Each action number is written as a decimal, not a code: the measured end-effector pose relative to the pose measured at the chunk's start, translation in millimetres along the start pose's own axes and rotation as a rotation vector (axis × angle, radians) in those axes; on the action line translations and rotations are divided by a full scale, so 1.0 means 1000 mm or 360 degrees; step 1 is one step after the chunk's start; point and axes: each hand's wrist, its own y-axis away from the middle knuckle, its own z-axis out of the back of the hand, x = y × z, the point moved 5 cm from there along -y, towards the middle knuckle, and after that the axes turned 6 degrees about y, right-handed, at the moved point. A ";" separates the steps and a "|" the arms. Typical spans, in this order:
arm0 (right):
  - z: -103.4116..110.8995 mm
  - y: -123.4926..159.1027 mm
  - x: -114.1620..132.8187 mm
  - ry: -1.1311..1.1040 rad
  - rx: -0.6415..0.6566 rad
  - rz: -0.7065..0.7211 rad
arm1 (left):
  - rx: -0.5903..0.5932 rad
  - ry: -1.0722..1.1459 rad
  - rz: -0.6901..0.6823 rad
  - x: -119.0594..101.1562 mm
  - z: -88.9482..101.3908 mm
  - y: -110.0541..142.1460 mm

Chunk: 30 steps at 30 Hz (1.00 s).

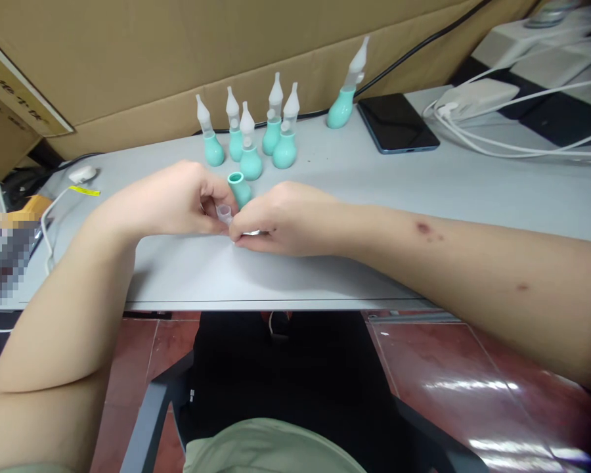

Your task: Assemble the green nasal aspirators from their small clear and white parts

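Note:
My left hand point(177, 200) and my right hand point(280, 220) meet over the grey table point(374, 217), both with fingers closed. Between them sits a small clear plastic piece point(223, 212), pinched by my left fingers, with my right fingertips touching it. A teal bulb point(239, 187) with an open mouth pokes up just behind the two hands; which hand grips it is hidden. My right hand also presses something small and clear against the table, too hidden to name.
Several finished teal bulbs with clear tips point(249, 135) stand in a cluster behind my hands, and one more point(347, 89) leans further right. A dark tablet point(396, 121), white cables point(497, 141), a white mouse point(82, 173) and a cardboard wall point(177, 59) surround them.

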 end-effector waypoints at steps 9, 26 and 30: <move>0.025 0.011 -0.019 -0.0195 -0.0316 0.0071 | 0.0085 -0.0097 0.0056 0.007 -0.003 -0.003; 0.024 0.004 -0.030 -0.0381 -0.0064 -0.0309 | 0.0016 0.0121 -0.0111 0.013 -0.006 -0.007; 0.026 0.008 -0.041 -0.0649 -0.0239 -0.0227 | 0.0013 0.0107 -0.0092 0.013 -0.004 -0.004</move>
